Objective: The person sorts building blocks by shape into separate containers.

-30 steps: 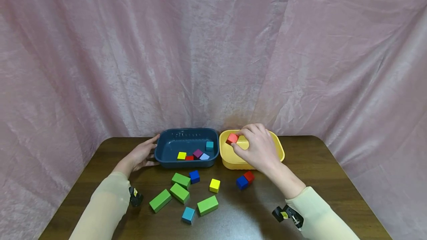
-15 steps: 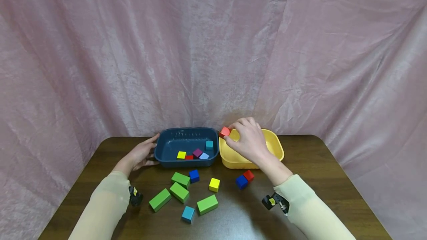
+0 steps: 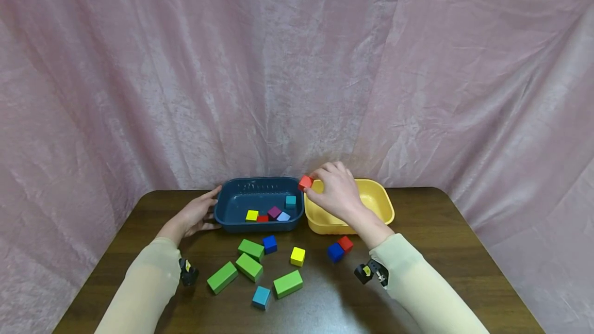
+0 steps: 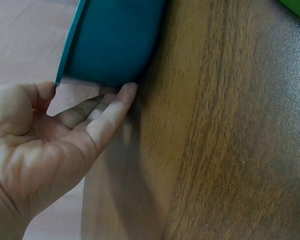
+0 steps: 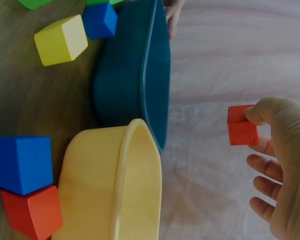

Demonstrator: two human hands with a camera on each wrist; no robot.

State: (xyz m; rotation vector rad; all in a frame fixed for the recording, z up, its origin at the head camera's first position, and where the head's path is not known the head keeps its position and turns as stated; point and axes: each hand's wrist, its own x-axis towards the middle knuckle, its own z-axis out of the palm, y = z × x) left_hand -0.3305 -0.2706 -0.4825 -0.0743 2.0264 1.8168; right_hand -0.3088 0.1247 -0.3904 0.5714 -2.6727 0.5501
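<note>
My right hand (image 3: pixel 337 192) pinches a red cube (image 3: pixel 304 183) between thumb and fingertips. In the head view the cube is above the place where the dark blue bin (image 3: pixel 260 227) meets the yellow bin (image 3: pixel 331 229). The right wrist view shows the red cube (image 5: pixel 241 125) in the air, apart from both bins. My left hand (image 3: pixel 197 215) rests against the blue bin's left end. In the left wrist view its thumb is at the rim of the bin (image 4: pixel 115 40), and the fairly straight fingers (image 4: pixel 107 122) touch low on the wall.
The blue bin holds several small blocks, including a purple one (image 3: pixel 275 212). In front lie green blocks (image 3: pixel 223 278), a yellow cube (image 3: pixel 298 256), a light blue block (image 3: pixel 261 297) and a blue cube (image 3: pixel 269 244). Another blue cube (image 3: pixel 336 252) touches a red cube (image 3: pixel 345 244). A pink curtain (image 3: pixel 297 66) hangs behind.
My right hand has carried the red cube left and slightly up in the head view, from over the yellow bin to the blue bin's right edge. The left hand stays in place.
</note>
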